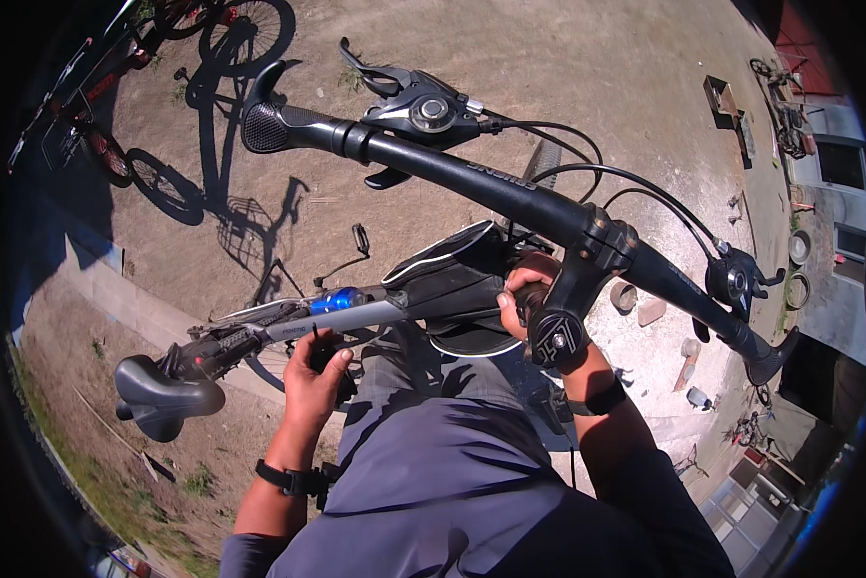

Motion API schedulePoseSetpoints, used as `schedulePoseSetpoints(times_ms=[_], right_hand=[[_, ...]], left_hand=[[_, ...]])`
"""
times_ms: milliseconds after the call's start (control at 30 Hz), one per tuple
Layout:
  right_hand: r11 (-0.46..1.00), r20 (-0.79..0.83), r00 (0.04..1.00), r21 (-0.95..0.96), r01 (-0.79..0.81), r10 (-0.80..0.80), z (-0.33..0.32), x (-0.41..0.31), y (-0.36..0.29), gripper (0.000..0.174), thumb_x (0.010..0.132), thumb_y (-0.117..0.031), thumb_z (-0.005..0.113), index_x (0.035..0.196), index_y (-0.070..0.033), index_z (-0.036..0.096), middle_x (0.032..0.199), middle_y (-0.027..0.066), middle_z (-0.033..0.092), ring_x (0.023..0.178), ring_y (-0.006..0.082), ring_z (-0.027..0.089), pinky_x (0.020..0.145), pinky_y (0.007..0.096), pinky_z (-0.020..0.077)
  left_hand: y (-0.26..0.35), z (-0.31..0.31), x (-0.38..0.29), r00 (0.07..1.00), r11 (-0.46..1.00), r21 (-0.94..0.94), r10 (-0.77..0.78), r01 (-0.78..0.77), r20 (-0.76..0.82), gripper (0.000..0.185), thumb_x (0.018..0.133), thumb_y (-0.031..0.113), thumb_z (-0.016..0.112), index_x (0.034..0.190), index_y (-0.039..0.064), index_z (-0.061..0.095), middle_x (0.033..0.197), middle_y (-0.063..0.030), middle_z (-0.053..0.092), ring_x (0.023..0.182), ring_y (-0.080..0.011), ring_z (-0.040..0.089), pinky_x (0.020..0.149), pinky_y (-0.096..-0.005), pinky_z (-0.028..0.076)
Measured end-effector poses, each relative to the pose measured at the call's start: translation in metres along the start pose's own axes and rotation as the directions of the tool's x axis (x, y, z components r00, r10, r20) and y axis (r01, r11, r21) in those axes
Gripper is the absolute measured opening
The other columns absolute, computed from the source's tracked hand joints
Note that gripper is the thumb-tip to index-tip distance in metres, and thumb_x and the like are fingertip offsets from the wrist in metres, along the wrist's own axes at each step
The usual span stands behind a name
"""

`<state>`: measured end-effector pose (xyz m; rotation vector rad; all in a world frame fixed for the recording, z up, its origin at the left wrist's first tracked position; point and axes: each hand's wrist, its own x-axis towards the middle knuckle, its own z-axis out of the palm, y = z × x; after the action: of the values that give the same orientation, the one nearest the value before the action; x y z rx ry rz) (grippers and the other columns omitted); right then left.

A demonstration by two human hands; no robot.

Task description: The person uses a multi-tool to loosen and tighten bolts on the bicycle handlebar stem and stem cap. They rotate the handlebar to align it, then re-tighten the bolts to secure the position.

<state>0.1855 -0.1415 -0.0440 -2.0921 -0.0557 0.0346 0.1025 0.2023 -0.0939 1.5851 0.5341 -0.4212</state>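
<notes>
A bicycle stands across the view, its black handlebar [476,180] running from upper left to lower right and its black saddle [169,397] at lower left. My right hand [530,289] grips a dark part at the front of the frame, just left of the black stem [559,336]; its exact shape is hidden. A black frame bag with white piping [447,282] hangs over the silver top tube [339,321]. Below that tube, my left hand [321,368] has thumb and fingers around a small black item, partly hidden. A blue bottle-like part [339,299] lies beyond the tube.
A red and black bicycle [104,87] stands at upper left. A concrete kerb [144,311] crosses the dirt at left. Bricks, a round pot [623,297] and a plastic container [699,397] lie at right. More bicycles [787,108] lean near the building.
</notes>
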Motion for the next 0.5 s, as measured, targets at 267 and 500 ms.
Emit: schedulePoseSetpoints(times_ms=[267, 500], right_hand=[[0.991, -0.017, 1.0, 0.131, 0.016, -0.014, -0.001, -0.004, -0.016, 0.033, 0.07, 0.015, 0.071, 0.092, -0.007, 0.06, 0.091, 0.0079, 0.062, 0.084, 0.0214, 0.062, 0.083, 0.0369, 0.0546], [0.993, -0.002, 0.996, 0.079, 0.089, -0.09, -0.003, 0.005, -0.024, 0.025, 0.076, 0.001, 0.075, 0.084, -0.007, 0.052, 0.079, 0.0048, 0.059, 0.072, 0.0175, 0.059, 0.071, 0.0328, 0.0505]], left_hand=[[0.0, 0.002, 0.02, 0.998, 0.997, 0.053, -0.058, 0.058, 0.008, 0.042, 0.092, 0.007, 0.081, 0.129, 0.0, 0.064, 0.114, -0.0062, 0.072, 0.101, -0.0126, 0.065, 0.091, -0.0288, 0.054], [0.006, 0.004, 0.03, 0.996, 0.995, 0.051, -0.093, 0.092, 0.019, 0.042, 0.093, 0.008, 0.081, 0.13, -0.002, 0.063, 0.116, -0.0074, 0.072, 0.103, -0.0132, 0.066, 0.092, -0.0288, 0.054]])
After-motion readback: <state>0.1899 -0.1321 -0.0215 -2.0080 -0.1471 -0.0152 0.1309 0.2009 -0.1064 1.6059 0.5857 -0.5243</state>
